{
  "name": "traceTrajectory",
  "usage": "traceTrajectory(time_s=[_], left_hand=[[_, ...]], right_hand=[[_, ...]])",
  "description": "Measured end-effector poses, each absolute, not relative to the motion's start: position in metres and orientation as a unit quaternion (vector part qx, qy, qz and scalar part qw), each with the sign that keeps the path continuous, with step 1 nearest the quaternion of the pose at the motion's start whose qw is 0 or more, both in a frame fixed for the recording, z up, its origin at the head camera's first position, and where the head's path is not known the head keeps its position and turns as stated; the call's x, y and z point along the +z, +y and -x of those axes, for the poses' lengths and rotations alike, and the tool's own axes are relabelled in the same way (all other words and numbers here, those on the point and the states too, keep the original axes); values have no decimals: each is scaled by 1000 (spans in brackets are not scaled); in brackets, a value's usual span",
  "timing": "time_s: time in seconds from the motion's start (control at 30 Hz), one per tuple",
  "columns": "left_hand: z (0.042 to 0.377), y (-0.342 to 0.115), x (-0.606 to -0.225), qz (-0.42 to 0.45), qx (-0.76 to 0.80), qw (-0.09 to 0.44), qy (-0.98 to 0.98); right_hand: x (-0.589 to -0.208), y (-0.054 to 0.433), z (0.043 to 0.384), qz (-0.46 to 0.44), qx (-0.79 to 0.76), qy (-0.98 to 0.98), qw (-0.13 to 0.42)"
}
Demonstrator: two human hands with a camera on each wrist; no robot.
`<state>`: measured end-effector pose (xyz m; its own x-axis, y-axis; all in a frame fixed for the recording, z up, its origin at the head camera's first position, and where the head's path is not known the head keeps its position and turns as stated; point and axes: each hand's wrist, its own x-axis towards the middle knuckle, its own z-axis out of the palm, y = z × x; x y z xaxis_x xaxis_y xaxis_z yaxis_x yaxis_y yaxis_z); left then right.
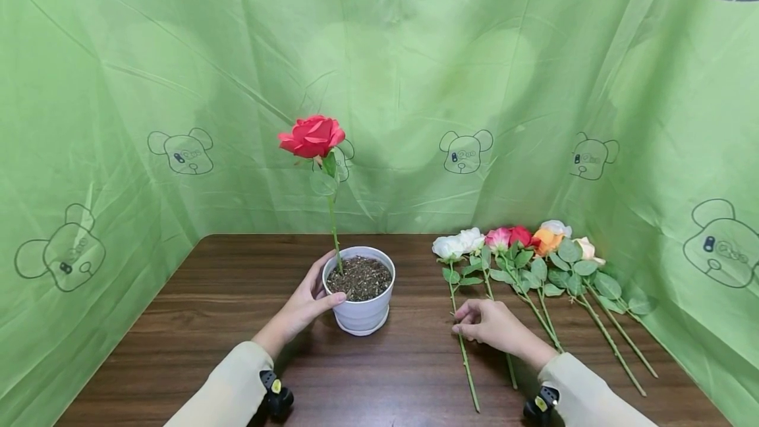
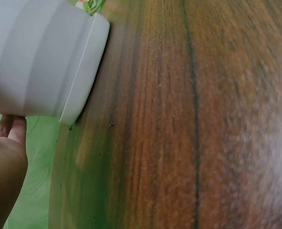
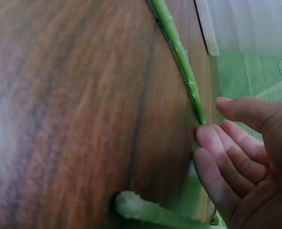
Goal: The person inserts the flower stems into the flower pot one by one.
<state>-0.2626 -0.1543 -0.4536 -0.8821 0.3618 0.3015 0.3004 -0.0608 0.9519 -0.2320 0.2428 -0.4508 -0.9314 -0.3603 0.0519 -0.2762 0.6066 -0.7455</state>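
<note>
A white flower pot [image 1: 363, 315] filled with dark soil [image 1: 363, 279] stands on the wooden table, and a red rose [image 1: 312, 137] rises upright from the soil's left side. My left hand [image 1: 305, 302] holds the pot from the left, thumb at the front rim and fingers around the far side. To the right, my right hand [image 1: 495, 327] is at the stem [image 1: 464, 358] of the leftmost white rose [image 1: 447, 248], which lies on the table. In the right wrist view its fingertips [image 3: 208, 136] are right at that stem [image 3: 181, 57], with the thumb apart from them.
Several more roses lie side by side on the right of the table, among them a pink rose [image 1: 498, 238], an orange rose [image 1: 547, 241] and a cream rose [image 1: 587, 250], their stems pointing forward. A green curtain [image 1: 385, 84] surrounds the table [image 1: 237, 282] at the back and sides.
</note>
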Motion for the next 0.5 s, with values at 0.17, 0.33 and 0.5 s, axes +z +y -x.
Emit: traceTrajectory(time_s=[0.17,0.33,0.5], left_hand=[[263,-154,-453,-244,691,25,680],[262,-155,-453,-245,691,25,680],[263,-155,-454,-245,690,25,680]], right_hand=[[-453,242,231,145,-393,906,50],[-456,238,230,115,-387,914,45],[-457,235,228,101,-400,910,45]])
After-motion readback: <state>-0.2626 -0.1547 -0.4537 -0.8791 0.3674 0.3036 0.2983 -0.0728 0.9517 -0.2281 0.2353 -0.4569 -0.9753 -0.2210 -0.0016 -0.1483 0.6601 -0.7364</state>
